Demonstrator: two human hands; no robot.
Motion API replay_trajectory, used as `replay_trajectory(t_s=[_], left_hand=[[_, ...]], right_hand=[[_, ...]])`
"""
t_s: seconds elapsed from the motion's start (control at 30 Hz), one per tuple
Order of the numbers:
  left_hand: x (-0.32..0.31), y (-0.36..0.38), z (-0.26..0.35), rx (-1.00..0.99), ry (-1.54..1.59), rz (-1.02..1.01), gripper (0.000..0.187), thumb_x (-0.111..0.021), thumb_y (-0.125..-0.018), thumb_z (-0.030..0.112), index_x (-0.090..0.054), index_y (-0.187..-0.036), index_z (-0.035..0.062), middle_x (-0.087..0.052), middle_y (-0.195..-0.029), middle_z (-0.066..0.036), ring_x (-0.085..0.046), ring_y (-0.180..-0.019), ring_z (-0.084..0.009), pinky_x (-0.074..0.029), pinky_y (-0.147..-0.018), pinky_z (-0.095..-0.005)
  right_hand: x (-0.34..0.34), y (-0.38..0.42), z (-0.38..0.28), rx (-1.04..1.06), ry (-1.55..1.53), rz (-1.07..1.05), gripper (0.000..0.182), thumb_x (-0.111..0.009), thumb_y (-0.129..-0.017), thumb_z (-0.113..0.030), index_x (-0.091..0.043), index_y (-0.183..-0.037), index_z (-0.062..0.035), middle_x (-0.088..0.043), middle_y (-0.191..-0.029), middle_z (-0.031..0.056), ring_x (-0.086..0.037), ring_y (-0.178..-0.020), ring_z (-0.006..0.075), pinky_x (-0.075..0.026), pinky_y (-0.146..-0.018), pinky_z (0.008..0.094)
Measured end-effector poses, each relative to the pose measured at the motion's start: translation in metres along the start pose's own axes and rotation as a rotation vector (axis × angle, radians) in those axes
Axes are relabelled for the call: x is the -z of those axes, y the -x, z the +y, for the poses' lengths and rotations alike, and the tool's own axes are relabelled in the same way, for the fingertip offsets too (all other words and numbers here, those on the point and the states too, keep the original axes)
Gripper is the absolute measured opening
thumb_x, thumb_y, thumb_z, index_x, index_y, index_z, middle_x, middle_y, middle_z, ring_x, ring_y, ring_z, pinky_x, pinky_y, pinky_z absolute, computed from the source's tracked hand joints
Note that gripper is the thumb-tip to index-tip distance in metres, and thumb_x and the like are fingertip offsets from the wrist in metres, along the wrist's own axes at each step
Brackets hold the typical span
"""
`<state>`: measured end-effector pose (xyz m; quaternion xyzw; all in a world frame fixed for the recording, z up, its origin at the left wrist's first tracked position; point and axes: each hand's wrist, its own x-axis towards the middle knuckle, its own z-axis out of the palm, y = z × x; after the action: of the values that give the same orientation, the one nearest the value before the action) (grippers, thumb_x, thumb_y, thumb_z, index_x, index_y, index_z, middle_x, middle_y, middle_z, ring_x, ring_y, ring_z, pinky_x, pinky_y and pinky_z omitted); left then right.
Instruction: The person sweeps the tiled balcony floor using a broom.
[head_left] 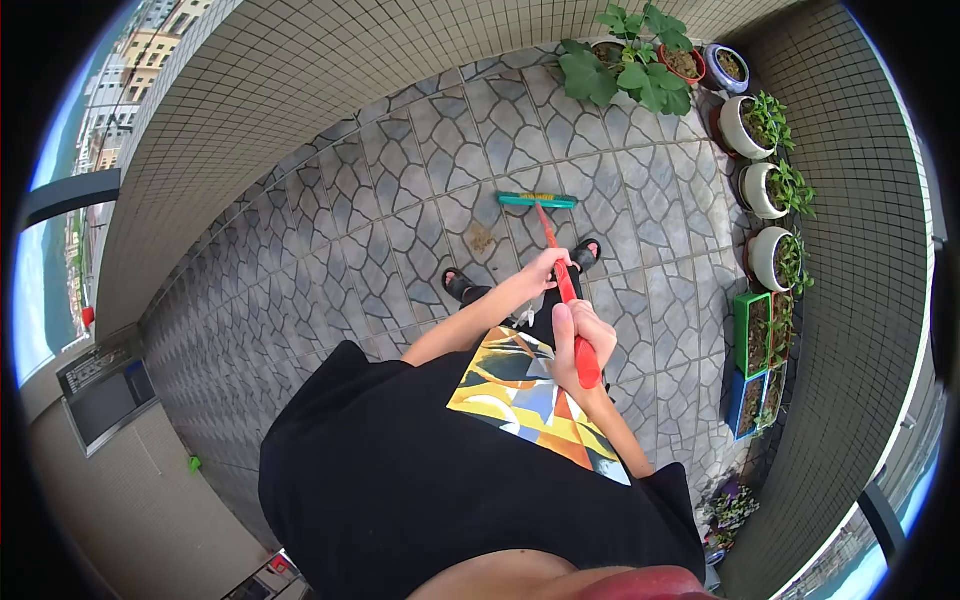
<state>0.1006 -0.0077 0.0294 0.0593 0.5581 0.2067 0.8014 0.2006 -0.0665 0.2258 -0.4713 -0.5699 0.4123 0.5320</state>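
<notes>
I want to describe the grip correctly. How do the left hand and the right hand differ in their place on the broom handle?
The left hand grips the red broom handle lower down, nearer the teal broom head; the right hand grips near the top end. The left arm reaches out further from the body; the right hand stays close to the shirt. Both are closed around the handle.

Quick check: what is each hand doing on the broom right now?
Left hand: closed around the red broom handle, lower down.
Right hand: closed around the same handle, near its top end.
</notes>
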Motion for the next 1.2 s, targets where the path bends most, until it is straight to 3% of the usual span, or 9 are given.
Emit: replay_trajectory(t_s=[0.2,0.4,0.47,0.6,0.8,1.0,1.03,1.1,1.2], left_hand=[[0.004,0.005,0.003,-0.093,0.107,0.032,0.028,-0.071,-0.065,0.029,-0.055,-0.085,0.0182,-0.052,-0.087,0.003,-0.049,-0.085,-0.0129,-0.036,-0.082,-0.0286],[0.006,0.056,0.011,-0.349,0.544,-0.165,0.051,-0.065,-0.086,0.055,-0.056,-0.112,0.0119,-0.057,-0.106,-0.002,-0.054,-0.099,-0.0160,-0.040,-0.092,-0.0353],[0.035,0.058,-0.015,-0.289,0.515,-0.230,0.058,-0.062,-0.089,0.058,-0.056,-0.121,0.0107,-0.060,-0.111,-0.002,-0.057,-0.101,-0.0157,-0.042,-0.093,-0.0344],[0.142,0.015,-0.106,-0.307,-0.045,0.212,0.046,-0.063,-0.092,0.042,-0.055,-0.123,0.0095,-0.060,-0.115,-0.003,-0.059,-0.091,-0.0156,-0.049,-0.077,-0.0324],[0.261,0.092,-0.182,-0.246,0.775,0.795,0.030,-0.061,-0.091,0.027,-0.059,-0.116,0.0101,-0.064,-0.098,-0.004,-0.061,-0.080,-0.0162,-0.047,-0.062,-0.0270],[0.309,0.096,-0.326,-0.271,0.375,0.957,0.030,-0.064,-0.089,0.025,-0.059,-0.112,0.0070,-0.063,-0.090,-0.004,-0.056,-0.073,-0.0110,-0.044,-0.059,-0.0257],[0.322,0.083,-0.348,0.001,0.338,0.859,0.034,-0.063,-0.088,0.024,-0.061,-0.117,0.0064,-0.066,-0.094,-0.007,-0.062,-0.080,-0.0160,-0.049,-0.068,-0.0305],[0.382,0.034,-0.440,-0.217,-0.696,0.710,0.046,-0.055,-0.092,0.037,-0.062,-0.126,0.0071,-0.068,-0.117,-0.016,-0.064,-0.107,-0.0306,-0.048,-0.095,-0.0381],[0.373,0.066,-0.417,-0.024,-0.344,0.680,0.043,-0.058,-0.092,0.038,-0.065,-0.119,0.0059,-0.070,-0.111,-0.016,-0.066,-0.100,-0.0263,-0.052,-0.082,-0.0390]], right_hand=[[0.005,-0.019,-0.017,0.104,-0.152,-0.107,0.040,-0.057,-0.095,-0.008,-0.042,-0.059,0.0022,-0.050,-0.058,0.0077,-0.053,-0.057,0.0212,-0.046,-0.060,0.0338],[-0.019,-0.057,-0.003,0.403,-0.428,-0.169,0.056,-0.049,-0.102,-0.038,-0.037,-0.057,-0.0081,-0.039,-0.049,0.0011,-0.037,-0.042,0.0155,-0.043,-0.047,0.0353],[-0.035,-0.076,0.025,0.367,-0.385,-0.171,0.053,-0.047,-0.103,-0.030,-0.037,-0.056,-0.0065,-0.039,-0.050,0.0010,-0.037,-0.044,0.0151,-0.045,-0.051,0.0351],[-0.066,-0.083,0.103,0.144,-0.240,-0.066,0.048,-0.051,-0.100,-0.012,-0.038,-0.055,-0.0028,-0.042,-0.052,0.0025,-0.041,-0.049,0.0122,-0.048,-0.056,0.0359],[-0.036,-0.044,0.073,0.094,-0.227,-0.406,0.039,-0.057,-0.089,0.005,-0.041,-0.055,-0.0004,-0.055,-0.056,0.0081,-0.056,-0.055,0.0154,-0.050,-0.061,0.0359],[-0.058,-0.014,-0.001,0.012,-0.185,-0.443,0.042,-0.055,-0.089,0.006,-0.033,-0.056,-0.0064,-0.042,-0.051,0.0009,-0.044,-0.047,0.0138,-0.043,-0.055,0.0323],[-0.072,-0.016,0.003,-0.013,-0.238,-0.386,0.042,-0.054,-0.091,0.004,-0.033,-0.056,-0.0073,-0.040,-0.051,0.0002,-0.042,-0.047,0.0121,-0.043,-0.054,0.0317],[-0.107,-0.023,0.002,-0.038,-0.306,-0.277,0.041,-0.053,-0.094,0.000,-0.035,-0.058,-0.0089,-0.039,-0.051,-0.0004,-0.037,-0.046,0.0092,-0.041,-0.052,0.0307],[-0.182,-0.049,0.000,0.010,-0.306,-0.161,0.037,-0.059,-0.096,-0.010,-0.040,-0.064,-0.0100,-0.040,-0.050,-0.0005,-0.036,-0.042,0.0080,-0.040,-0.049,0.0277]])
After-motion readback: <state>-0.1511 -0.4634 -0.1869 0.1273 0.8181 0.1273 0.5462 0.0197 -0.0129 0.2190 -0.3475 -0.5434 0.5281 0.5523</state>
